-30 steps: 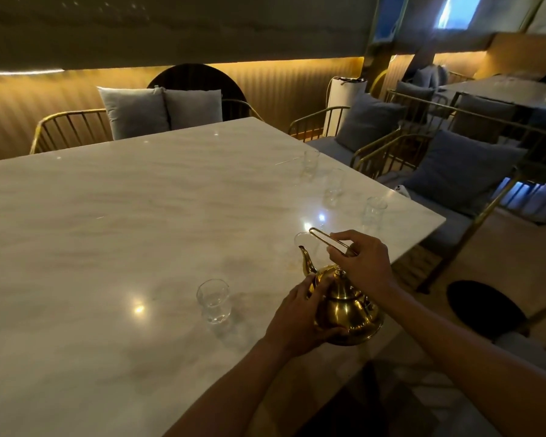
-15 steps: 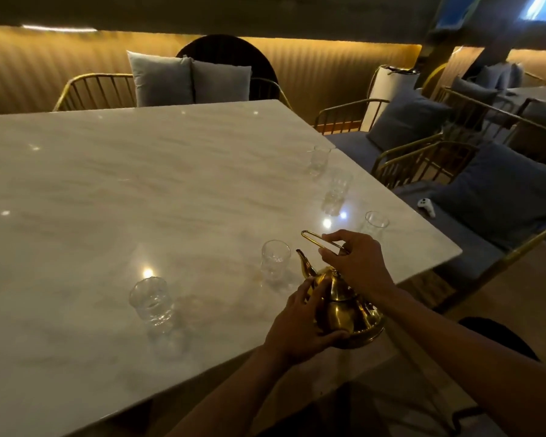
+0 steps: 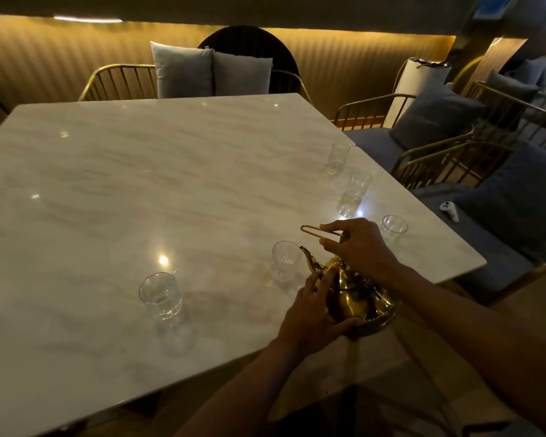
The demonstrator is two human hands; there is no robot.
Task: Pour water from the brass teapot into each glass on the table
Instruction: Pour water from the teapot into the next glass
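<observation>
A brass teapot (image 3: 356,298) hangs over the near right edge of the marble table (image 3: 139,184). My right hand (image 3: 360,247) grips its thin wire handle from above. My left hand (image 3: 312,310) is shut on the pot's belly from the left. The spout points left and touches the rim of a clear glass (image 3: 285,259). Another glass (image 3: 160,294) stands further left. Three more stand along the right edge: a near glass (image 3: 393,227), a middle glass (image 3: 353,192) and a far glass (image 3: 338,157). I cannot tell whether water is flowing.
Gold wire-frame chairs with grey cushions (image 3: 435,118) line the right side, and two pale cushions (image 3: 212,72) sit on a bench behind the table. A small white controller (image 3: 448,209) lies on the right seat.
The view has swung left and the glasses now sit further right in it. The teapot's spout has come up to the rim of the glass beside it. Both hands keep their hold.
</observation>
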